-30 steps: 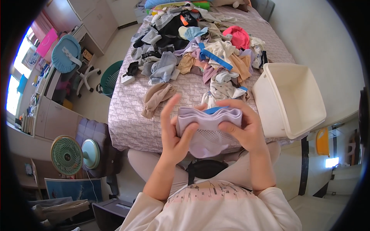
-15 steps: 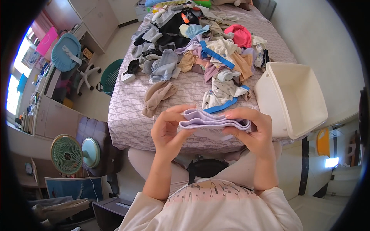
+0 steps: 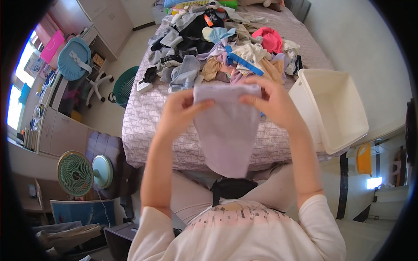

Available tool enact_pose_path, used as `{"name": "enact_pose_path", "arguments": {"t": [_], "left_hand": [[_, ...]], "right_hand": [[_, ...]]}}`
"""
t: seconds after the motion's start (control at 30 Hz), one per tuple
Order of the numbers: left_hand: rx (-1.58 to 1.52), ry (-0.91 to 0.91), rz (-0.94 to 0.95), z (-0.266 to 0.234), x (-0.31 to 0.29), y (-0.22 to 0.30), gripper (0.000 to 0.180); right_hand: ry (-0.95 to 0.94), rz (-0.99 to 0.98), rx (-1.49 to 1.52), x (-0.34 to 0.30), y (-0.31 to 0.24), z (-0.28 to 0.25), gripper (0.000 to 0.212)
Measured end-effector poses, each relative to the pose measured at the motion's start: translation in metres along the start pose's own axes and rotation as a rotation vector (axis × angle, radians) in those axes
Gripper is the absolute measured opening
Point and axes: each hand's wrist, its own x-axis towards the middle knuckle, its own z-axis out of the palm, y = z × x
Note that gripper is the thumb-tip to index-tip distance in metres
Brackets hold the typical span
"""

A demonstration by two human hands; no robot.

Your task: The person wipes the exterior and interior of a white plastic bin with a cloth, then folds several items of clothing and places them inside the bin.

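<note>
A lavender garment (image 3: 227, 130) with a banded top edge hangs from both my hands over the near edge of the bed, tapering to a rounded lower end. My left hand (image 3: 177, 112) pinches its top left corner, thumb in front. At the top right corner my right hand (image 3: 275, 103) grips it the same way. Behind them lies a loose pile of clothes (image 3: 187, 71) in grey, black, tan and white, with a pink-red piece (image 3: 268, 40) and a blue-trimmed white piece (image 3: 246, 61). My hands and the garment hide part of the bedspread.
The bed (image 3: 146, 130) has a patterned pinkish cover. A cream plastic bin (image 3: 311, 113) lies tilted at its right edge by the wall. To the left are a green basket (image 3: 125, 87), a blue-covered chair (image 3: 74, 58) and a fan (image 3: 76, 174). A small white box (image 3: 144, 87) sits on the bed's left edge.
Both hands have moved forward and up over the bed. The lavender garment, seen edge-on at its waistband before, now hangs flat with its face visible.
</note>
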Motion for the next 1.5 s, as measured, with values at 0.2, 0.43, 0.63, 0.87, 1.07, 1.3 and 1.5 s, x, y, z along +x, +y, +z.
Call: {"name": "enact_pose_path", "arguments": {"t": [0.2,0.43,0.63,0.87,1.07,1.3,1.5], "left_hand": [[0.058,0.093,0.522,-0.044,0.024,0.068,0.024],[0.622,0.217,0.746,-0.01,-0.021,-0.053,0.036],[0.752,0.115,0.605,0.045,-0.073,-0.193,0.044],[0.698,0.287,0.674,0.062,-0.081,-0.207,0.034],[0.513,0.572,0.535,0.087,-0.074,-0.204,0.022],[0.42,0.855,0.34,0.1,-0.062,-0.192,0.016],[0.941,0.491,0.762,0.076,-0.07,-0.204,0.026]], "right_hand": [[0.116,-0.514,-0.046,0.046,-0.056,-0.016,0.031],[0.095,-0.678,-0.502,-0.014,0.045,0.033,0.04],[0.01,-0.481,-0.508,-0.076,0.169,0.09,0.039],[0.021,-0.409,-0.518,-0.085,0.175,0.088,0.035],[0.077,-0.296,-0.528,-0.07,0.167,0.092,0.023],[0.351,-0.332,-0.554,-0.064,0.181,0.118,0.021],[0.122,-0.581,-0.705,-0.07,0.181,0.104,0.031]]}}
